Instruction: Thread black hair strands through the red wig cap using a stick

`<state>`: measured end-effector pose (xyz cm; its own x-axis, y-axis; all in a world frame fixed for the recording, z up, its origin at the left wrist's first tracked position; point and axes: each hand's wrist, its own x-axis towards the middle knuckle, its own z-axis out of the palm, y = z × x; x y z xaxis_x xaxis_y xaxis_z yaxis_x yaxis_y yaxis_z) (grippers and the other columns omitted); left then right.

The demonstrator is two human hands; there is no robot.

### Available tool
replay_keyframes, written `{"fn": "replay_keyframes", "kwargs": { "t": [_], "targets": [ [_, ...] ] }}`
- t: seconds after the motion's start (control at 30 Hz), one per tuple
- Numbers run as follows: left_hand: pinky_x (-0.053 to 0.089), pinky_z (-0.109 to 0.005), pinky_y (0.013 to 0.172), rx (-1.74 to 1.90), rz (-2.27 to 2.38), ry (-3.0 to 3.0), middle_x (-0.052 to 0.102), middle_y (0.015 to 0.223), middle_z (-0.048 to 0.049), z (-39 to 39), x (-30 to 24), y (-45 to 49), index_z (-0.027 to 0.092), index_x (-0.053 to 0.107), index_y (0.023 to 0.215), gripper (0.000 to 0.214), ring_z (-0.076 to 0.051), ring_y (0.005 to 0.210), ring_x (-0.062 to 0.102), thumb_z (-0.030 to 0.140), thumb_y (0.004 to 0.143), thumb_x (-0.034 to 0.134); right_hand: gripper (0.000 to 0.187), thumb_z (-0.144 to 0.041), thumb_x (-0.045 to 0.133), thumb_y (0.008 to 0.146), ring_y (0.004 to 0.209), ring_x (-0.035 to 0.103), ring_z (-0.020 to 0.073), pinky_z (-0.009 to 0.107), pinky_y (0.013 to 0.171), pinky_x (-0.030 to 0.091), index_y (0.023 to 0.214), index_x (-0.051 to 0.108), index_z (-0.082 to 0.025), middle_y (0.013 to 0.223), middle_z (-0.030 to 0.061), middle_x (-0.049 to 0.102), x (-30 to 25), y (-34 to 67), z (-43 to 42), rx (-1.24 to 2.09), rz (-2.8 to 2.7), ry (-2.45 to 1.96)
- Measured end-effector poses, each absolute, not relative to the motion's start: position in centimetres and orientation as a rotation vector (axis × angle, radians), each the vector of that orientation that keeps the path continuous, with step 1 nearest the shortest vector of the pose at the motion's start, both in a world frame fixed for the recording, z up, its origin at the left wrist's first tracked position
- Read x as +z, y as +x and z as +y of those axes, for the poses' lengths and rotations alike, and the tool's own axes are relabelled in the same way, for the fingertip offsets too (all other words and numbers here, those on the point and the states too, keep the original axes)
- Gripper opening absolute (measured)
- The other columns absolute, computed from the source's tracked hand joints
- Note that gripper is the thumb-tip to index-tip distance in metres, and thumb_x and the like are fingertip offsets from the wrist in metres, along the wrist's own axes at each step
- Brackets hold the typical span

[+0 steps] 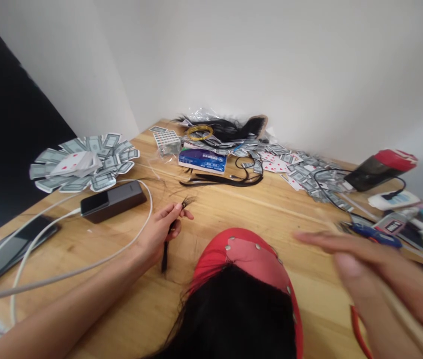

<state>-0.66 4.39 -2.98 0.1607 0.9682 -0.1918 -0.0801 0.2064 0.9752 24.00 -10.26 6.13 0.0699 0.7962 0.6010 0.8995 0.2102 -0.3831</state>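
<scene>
My left hand is closed, pinching a small lock of black hair whose loose ends stick out above the fingertips and hang below. In front of me a red head form carries a pink patch fixed with several round-headed pins. Long black hair covers its near side. To the right of the form, my right hand is raised and blurred by motion. Its fingers are closed around a thin pale stick, whose far tip is smeared.
Playing cards, a blue box and black hair pieces lie at the back. On the left are a card flower, a dark power bank, a phone and white cables. Pliers and a power strip lie right.
</scene>
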Motion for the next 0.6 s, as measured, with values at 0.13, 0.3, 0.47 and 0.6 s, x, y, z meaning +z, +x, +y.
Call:
{"fn": "replay_keyframes", "kwargs": {
  "t": [0.13,0.3,0.47,0.6],
  "targets": [
    [0.015,-0.019,0.042,0.932,1.088,1.099,0.067,0.078,-0.0022,4.1,-2.8,-0.5,0.014,0.054,0.074,0.040,0.000,0.040,0.032,0.053,0.078,0.064,0.023,-0.025,0.046,0.098,0.088,0.074,0.0231,0.035,0.078,0.060,0.101,0.069,-0.023,0.094,0.0019,0.080,5.7,21.5,-9.8,-0.285,-2.144,-1.397],
    [0.018,-0.020,0.042,0.764,1.010,1.150,0.068,0.061,-0.0041,3.0,-2.3,-0.2,0.015,0.053,0.068,0.042,-0.002,0.035,0.030,0.054,0.077,0.066,0.032,-0.027,0.038,0.102,0.097,0.072,0.0269,0.040,0.080,0.059,0.103,0.069,-0.018,0.105,0.0071,0.079,4.4,19.2,-9.8,-0.261,-2.221,-1.469],
    [0.016,-0.020,0.040,0.689,0.967,1.158,0.071,0.063,-0.0033,2.6,-2.5,0.0,0.017,0.049,0.069,0.043,-0.001,0.032,0.029,0.058,0.079,0.062,0.040,-0.048,0.039,0.101,0.099,0.070,0.0261,0.042,0.087,0.055,0.091,0.067,-0.021,0.100,0.0048,0.079,2.8,17.9,-8.7,-0.116,-2.237,-1.350],
    [0.016,-0.020,0.039,0.691,0.951,1.171,0.069,0.061,-0.0007,2.6,-2.9,0.1,0.018,0.049,0.069,0.044,-0.002,0.032,0.033,0.059,0.079,0.061,0.038,-0.027,0.035,0.107,0.085,0.071,0.0096,0.025,0.107,0.043,0.086,0.066,-0.024,0.083,-0.0092,0.078,1.8,16.7,-9.1,-0.033,-2.258,-1.033]
  ]
}}
